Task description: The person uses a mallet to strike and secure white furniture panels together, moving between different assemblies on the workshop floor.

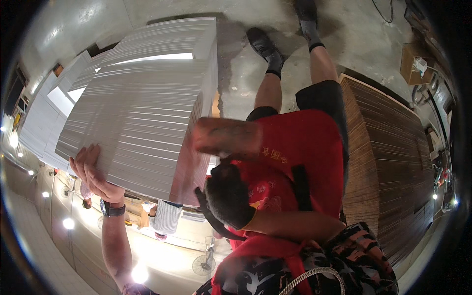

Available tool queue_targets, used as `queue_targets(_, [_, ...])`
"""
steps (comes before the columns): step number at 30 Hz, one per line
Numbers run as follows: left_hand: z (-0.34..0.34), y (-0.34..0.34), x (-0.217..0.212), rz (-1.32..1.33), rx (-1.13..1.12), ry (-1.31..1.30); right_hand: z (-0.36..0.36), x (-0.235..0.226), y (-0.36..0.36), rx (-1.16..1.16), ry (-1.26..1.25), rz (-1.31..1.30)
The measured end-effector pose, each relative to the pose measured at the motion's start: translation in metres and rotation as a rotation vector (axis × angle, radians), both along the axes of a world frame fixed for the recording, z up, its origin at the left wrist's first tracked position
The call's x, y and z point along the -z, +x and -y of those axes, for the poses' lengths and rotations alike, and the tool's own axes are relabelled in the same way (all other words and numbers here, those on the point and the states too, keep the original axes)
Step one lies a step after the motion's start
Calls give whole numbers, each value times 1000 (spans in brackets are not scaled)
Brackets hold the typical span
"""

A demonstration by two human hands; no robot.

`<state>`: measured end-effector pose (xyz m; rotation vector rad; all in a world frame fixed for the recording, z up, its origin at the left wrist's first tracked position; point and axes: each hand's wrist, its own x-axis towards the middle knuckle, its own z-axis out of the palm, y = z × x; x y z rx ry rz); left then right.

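A tall stack of white boards [142, 113] with thin, layered edges stands on my left. My left hand [91, 169], bare with a dark watch on the wrist, lies with fingers spread against the lower corner of that stack. In front of my red apron [305, 142], my right hand [227, 196], in a dark grey glove, is closed. A black curved piece [209, 216] runs along the glove; what the fingers grip is hidden. Just beyond the glove, a brown block-like thing [228, 136] is smeared by motion, close to the stack's reddish side; I cannot tell whether the glove holds it.
To my right stands a stack of dark brown wood-grain boards [393, 167]. A cardboard box [415, 64] sits on the grey concrete floor [236, 93] beyond it. Past the white stack are a person in a striped shirt [166, 219], another person [86, 191] and a fan [203, 263].
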<state>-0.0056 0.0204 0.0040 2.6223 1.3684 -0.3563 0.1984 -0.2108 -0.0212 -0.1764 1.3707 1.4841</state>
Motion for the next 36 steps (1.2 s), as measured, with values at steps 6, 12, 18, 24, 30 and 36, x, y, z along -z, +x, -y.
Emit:
queue_targets(6, [-7, -17, -11, -82, 181, -55, -4, 9, 13, -855, 376, 987])
queue_targets(12, [0, -2, -2, -33, -20, 4, -6, 29, 11, -1391, 614, 1746])
queue_targets(18, [0, -7, -4, -55, 39, 9, -11, 37, 5, -1461, 621, 1847])
queue_targets(24, [-2, -10, -2, -47, 45, 3, -14, 58, 2, -1472, 522, 1731])
queue_targets(30, [-1, -10, -3, -42, 43, 8, -32, 73, 7, -1259, 3, 1107])
queue_targets(36, [0, -14, -3, -45, 52, 17, -11, 112, -1, -1912, 682, 1946])
